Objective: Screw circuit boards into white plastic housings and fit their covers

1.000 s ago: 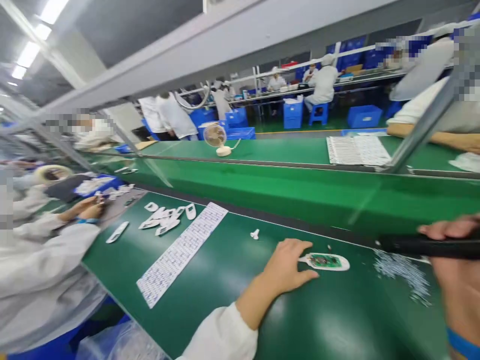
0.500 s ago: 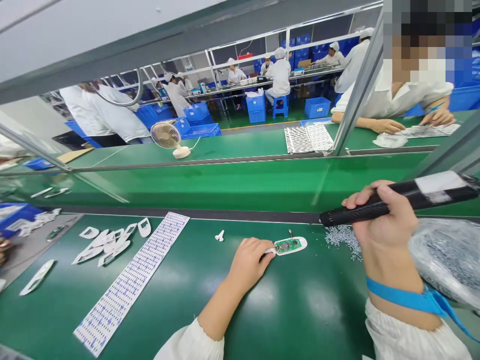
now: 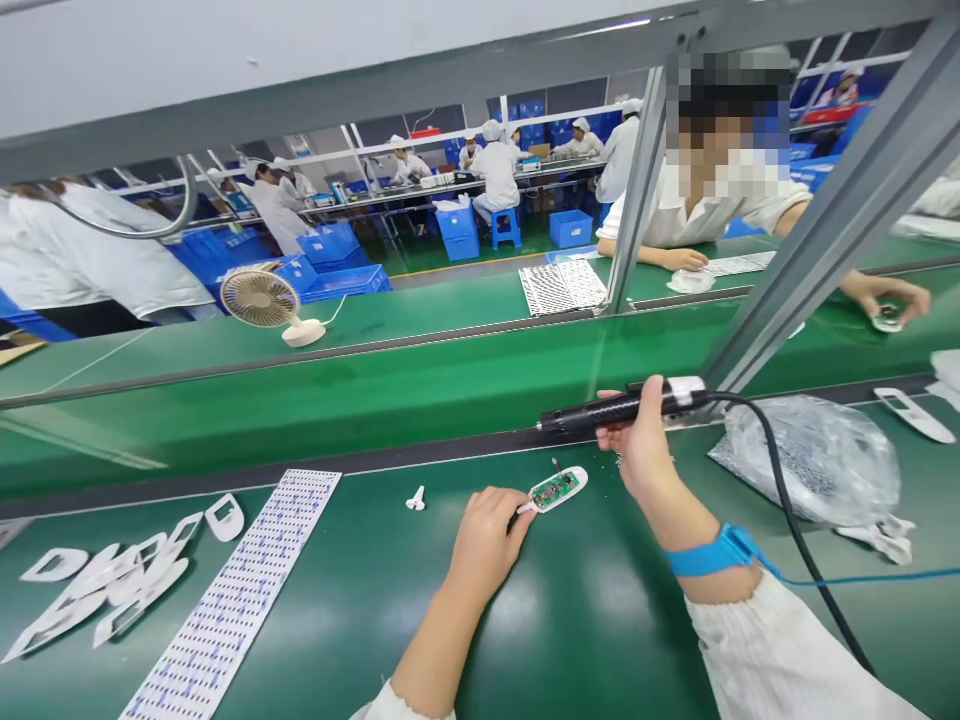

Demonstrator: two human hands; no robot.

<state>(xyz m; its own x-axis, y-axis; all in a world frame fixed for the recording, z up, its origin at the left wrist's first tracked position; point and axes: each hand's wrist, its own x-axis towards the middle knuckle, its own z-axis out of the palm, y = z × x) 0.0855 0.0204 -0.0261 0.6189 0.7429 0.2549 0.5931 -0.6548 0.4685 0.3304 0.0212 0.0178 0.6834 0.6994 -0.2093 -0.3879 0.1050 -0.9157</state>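
Observation:
My left hand (image 3: 486, 535) rests on the green table and pinches the narrow end of a small white casing (image 3: 556, 489) with a green circuit board showing inside it. My right hand (image 3: 642, 440) is closed around a black electric screwdriver (image 3: 613, 409), held level above and just right of the casing, its tip pointing left. A black cable (image 3: 795, 525) runs from the tool's rear, and a blue wrist strap (image 3: 709, 551) circles my right wrist. A tiny white plastic part (image 3: 416, 497) lies left of the casing.
A long white label sheet (image 3: 236, 595) and several white casing shells (image 3: 112, 585) lie at the left. A clear plastic bag of small parts (image 3: 817, 455) sits at the right. Beyond the green conveyor (image 3: 375, 385) stand a small fan (image 3: 262, 300) and other workers in white coats.
The view has swung to the right. My right hand has moved the screwdriver left and nearer the casing. My left hand keeps hold of the casing's end.

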